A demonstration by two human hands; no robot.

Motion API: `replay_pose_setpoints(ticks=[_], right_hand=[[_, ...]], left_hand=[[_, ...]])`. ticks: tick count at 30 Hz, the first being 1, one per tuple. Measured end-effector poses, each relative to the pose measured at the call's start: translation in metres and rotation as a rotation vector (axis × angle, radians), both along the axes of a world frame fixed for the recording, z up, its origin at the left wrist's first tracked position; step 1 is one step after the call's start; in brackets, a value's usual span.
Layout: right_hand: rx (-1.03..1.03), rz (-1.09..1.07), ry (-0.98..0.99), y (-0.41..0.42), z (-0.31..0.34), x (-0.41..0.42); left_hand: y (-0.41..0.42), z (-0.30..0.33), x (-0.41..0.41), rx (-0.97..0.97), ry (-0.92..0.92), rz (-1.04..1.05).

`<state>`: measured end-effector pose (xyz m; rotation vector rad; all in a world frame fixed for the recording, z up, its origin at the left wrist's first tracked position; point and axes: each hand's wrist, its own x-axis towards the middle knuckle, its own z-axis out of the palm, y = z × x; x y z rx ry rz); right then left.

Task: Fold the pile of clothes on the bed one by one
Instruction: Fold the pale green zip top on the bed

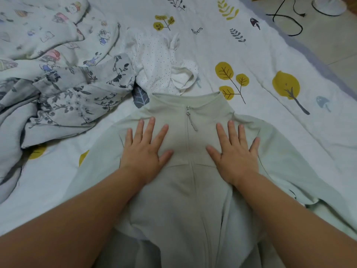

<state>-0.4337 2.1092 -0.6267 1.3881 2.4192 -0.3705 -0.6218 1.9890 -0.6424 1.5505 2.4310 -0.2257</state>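
Head view, both hands' grip apart, left hand (144, 149) and right hand (235, 151) flat on green jacket (185, 190), floral garment (77, 93) left, dotted top (158, 62) beyond

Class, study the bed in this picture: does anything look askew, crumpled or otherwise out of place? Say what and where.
The pale green zip jacket lies flat under the left hand and right hand. Beyond its collar the white dotted garment sits crumpled, and the grey floral garment lies bunched at the left. Nothing looks damaged or spilled.

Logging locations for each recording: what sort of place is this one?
Most likely a home bedroom. A leaf-printed bed sheet carries a spread pale green zip jacket and an unfolded floral garment, with tiled floor beside.
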Motion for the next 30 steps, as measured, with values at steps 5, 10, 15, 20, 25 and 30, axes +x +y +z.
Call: replay_pose_setpoints(ticks=[5,10,15,20,25,30], right_hand=[[0.081,-0.064,0.192,-0.029,0.048,0.02],[0.1,-0.148,0.235,-0.111,0.035,0.071],[-0.031,-0.153,0.118,-0.14,-0.004,0.103],[-0.136,-0.098,0.088,-0.129,0.036,0.098],[0.368,-0.305,0.352,-0.15,0.051,0.145],[0.149,-0.768,0.236,-0.192,0.047,0.186]], left_hand=[[-0.013,0.038,0.031,0.095,0.039,0.031],[-0.07,0.036,0.077,0.186,-0.046,-0.061],[-0.101,0.019,0.083,-0.047,-0.137,-0.003],[-0.092,0.037,0.088,-0.039,-0.126,0.058],[-0.124,0.07,0.106,0.28,-0.25,0.314],[-0.18,0.064,0.121,0.394,-0.228,0.38]])
